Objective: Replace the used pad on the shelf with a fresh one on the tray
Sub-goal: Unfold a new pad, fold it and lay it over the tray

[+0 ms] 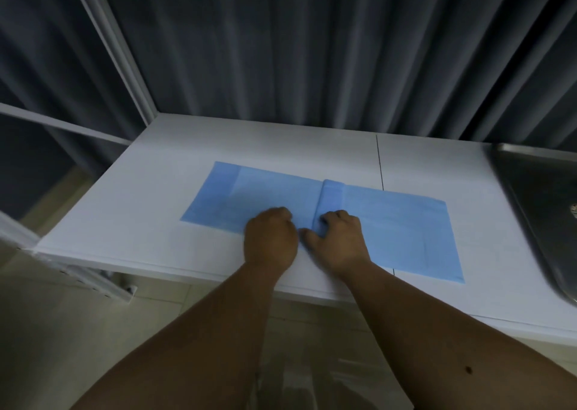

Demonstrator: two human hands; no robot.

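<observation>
Both forearms reach forward side by side; left hand [270, 241] fisted, right hand [338, 240] pinching with curled fingers.

A blue pad [390, 222] is lying spread on the white shelf [125, 222], with a raised fold running across its middle. Both hands are resting on the pad's near edge at that fold. The left hand [270, 241] is sitting knuckles-up with its fingers curled under, and what they are holding cannot be told. The right hand [338, 241] is pinching the fold between thumb and curled fingers. A metal tray [537, 197] is lying at the shelf's right end, apart from the pad. Dark curtains [312, 50] are hanging behind.
</observation>
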